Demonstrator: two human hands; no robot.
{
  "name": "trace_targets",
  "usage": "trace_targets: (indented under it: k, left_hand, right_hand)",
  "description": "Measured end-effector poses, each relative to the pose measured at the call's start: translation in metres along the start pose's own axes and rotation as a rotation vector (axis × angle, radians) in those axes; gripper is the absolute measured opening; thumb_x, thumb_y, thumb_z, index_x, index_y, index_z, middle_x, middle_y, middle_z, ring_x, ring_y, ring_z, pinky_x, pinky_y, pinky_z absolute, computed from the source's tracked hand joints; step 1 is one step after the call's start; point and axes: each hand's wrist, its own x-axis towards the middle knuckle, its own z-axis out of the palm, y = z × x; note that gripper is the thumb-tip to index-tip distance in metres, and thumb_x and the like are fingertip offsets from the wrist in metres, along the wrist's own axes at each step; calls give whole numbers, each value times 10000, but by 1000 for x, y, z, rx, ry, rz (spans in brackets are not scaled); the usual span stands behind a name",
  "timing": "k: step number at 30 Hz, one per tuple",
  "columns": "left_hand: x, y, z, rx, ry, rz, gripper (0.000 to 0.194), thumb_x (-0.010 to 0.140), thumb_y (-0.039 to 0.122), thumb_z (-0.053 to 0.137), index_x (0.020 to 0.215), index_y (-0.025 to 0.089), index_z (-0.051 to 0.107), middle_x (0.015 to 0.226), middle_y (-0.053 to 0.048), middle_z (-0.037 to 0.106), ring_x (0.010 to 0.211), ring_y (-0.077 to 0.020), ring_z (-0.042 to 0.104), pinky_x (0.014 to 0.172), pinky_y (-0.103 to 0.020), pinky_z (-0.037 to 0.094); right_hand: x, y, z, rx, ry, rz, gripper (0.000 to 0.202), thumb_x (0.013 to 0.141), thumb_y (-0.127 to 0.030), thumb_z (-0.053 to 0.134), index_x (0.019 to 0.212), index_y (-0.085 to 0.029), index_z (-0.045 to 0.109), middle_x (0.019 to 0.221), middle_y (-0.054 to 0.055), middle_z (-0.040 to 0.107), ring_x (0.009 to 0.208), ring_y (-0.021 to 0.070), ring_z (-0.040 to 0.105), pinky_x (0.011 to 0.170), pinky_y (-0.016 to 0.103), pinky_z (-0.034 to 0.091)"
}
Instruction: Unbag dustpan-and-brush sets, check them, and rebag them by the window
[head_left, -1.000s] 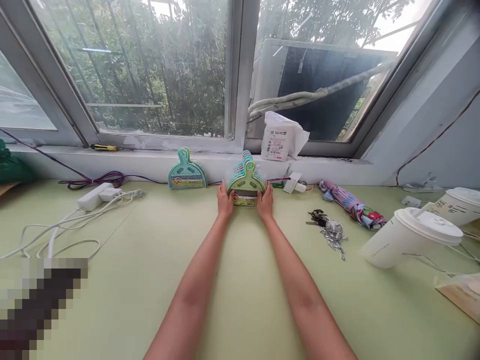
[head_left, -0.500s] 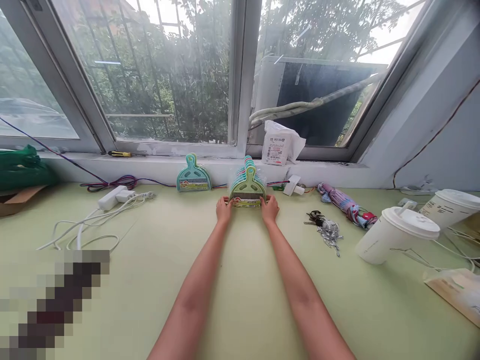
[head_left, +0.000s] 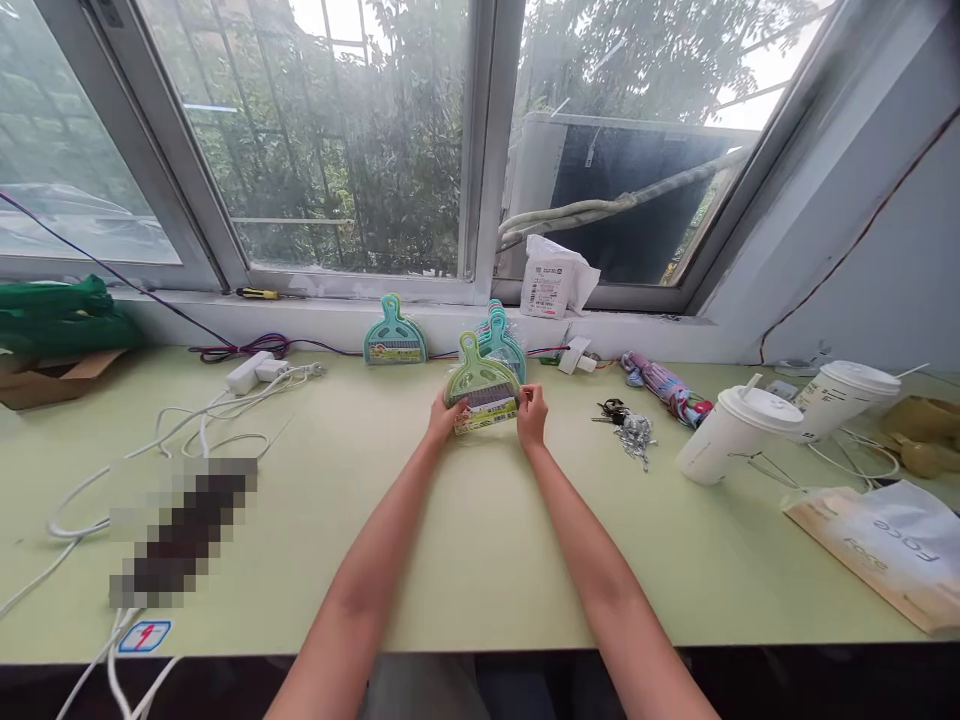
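Left hand (head_left: pixel 444 417) and right hand (head_left: pixel 531 416) clasp a green dustpan set (head_left: pixel 481 386) by its lower corners, above the table (head_left: pixel 480 540), just before a stack of dustpans (head_left: pixel 502 335). Keys (head_left: pixel 626 428) lie right.

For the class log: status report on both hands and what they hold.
Left hand, right hand: both gripping green plastic mini dustpan set. Held near teal dustpan stack. Nothing between the hands and you.
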Motion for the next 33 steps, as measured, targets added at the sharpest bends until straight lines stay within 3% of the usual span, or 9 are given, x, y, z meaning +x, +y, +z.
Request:
trace_targets:
  k: [3,6,9,11,13,17,21,25,33]
  left_hand:
    - [-19,12,-32,-48,70,-55,437,612,377,766,958,173,596,820,-44,662,789,-219,663,697,-319,538]
    - [-43,27,-72,-170,103,-139,458,645,328,736,1046,170,581,834,-53,688,773,-223,677,698,-346,563]
    - [-68,39,-101,-268,48,-192,459,691,296,693,1106,155,556,906,-76,700,804,-228,687,727,-365,576]
    - [-83,42,-108,-291,8,-217,466,700,272,686,1128,159,540,942,-76,699,812,-224,689,723,-362,581]
    - [-93,44,-107,-312,-3,-227,464,706,257,686,1133,166,530,964,-76,695,806,-216,688,707,-349,584]
    - [-103,45,-93,-323,13,-198,494,701,249,705,1149,185,508,973,-67,689,770,-190,678,660,-315,582]
    - [-107,49,-87,-274,33,-149,580,687,270,730,1203,198,475,1001,-71,682,758,-171,666,631,-284,575]
    - [-107,48,-89,-208,39,-113,646,681,286,741,1251,187,455,1072,-107,660,814,-185,666,672,-299,578]
    - [-118,53,-76,-103,-98,-82,910,660,315,786,1413,329,275,1279,-106,566,961,-214,657,747,-325,567]
  right_hand:
    - [-14,-14,-7,1,-156,7,377,961,-431,262,884,-223,566,834,37,677,741,171,627,713,265,432]
    - [-26,-25,-12,40,-384,25,449,970,-462,224,895,-230,601,793,17,698,673,156,651,670,257,452]
    - [-40,-43,-17,34,-352,-34,414,964,-476,268,1023,-230,596,933,44,696,752,168,655,667,271,473]
    - [-53,-60,-20,24,-253,-148,383,964,-452,297,1085,-226,582,1069,78,659,937,198,623,758,308,484]
    - [-67,-80,-21,26,-261,-282,355,966,-414,319,1069,-220,598,1122,96,632,1060,217,564,880,353,455]
    - [-95,-110,-10,40,-549,-373,374,956,-408,365,844,-204,658,921,88,676,912,214,594,869,355,442]
    - [-109,-109,6,150,-669,-47,466,923,-487,396,681,-192,663,694,50,679,655,168,594,714,300,468]
    - [-105,-95,8,358,-582,386,409,822,-558,515,787,-193,697,737,35,713,621,148,605,629,263,484]
    - [-108,-98,12,815,-416,623,346,685,-389,738,918,-194,575,968,57,694,908,172,660,853,302,538]
